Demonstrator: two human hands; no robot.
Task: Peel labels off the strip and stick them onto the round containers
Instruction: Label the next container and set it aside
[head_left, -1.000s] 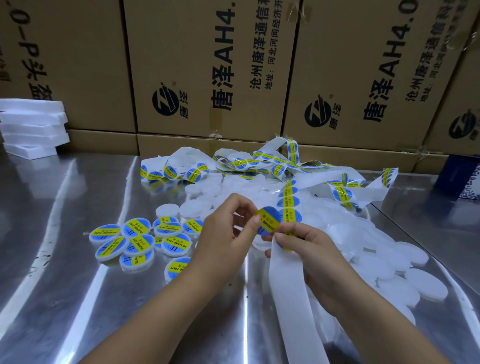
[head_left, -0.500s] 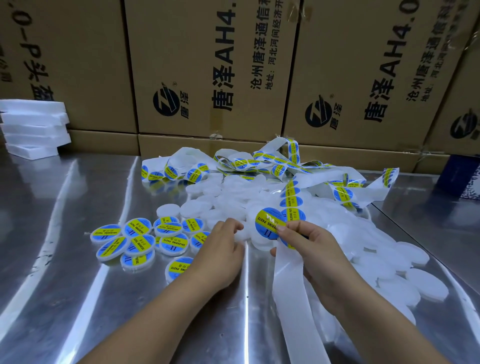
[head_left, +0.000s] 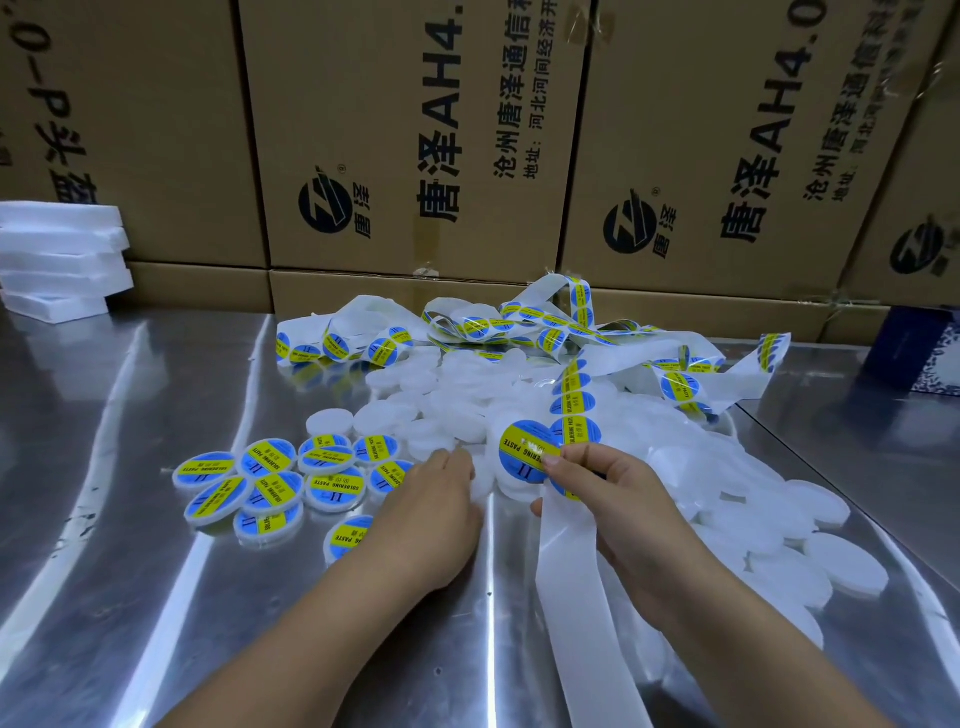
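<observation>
My right hand (head_left: 610, 491) pinches a peeled round blue-and-yellow label (head_left: 522, 449) between thumb and forefinger, just above the near edge of a heap of plain white round containers (head_left: 467, 395). The white backing strip (head_left: 571, 597) runs under that hand toward me, and its part with labels still on it (head_left: 574, 395) leads away over the heap. My left hand (head_left: 431, 514) lies palm down, its fingertips touching white containers at the heap's near left edge. Several labelled containers (head_left: 270, 483) lie in a cluster to the left.
The steel table (head_left: 130, 571) carries a tangle of label strip (head_left: 467, 327) behind the heap. Cardboard boxes (head_left: 415, 156) wall off the back. A stack of white foam sheets (head_left: 57, 260) sits at the back left, and a blue box (head_left: 914, 353) at the right.
My left hand let go of the label and dropped to the white containers. The right hand kept the peeled label and lowered it slightly toward the heap.
</observation>
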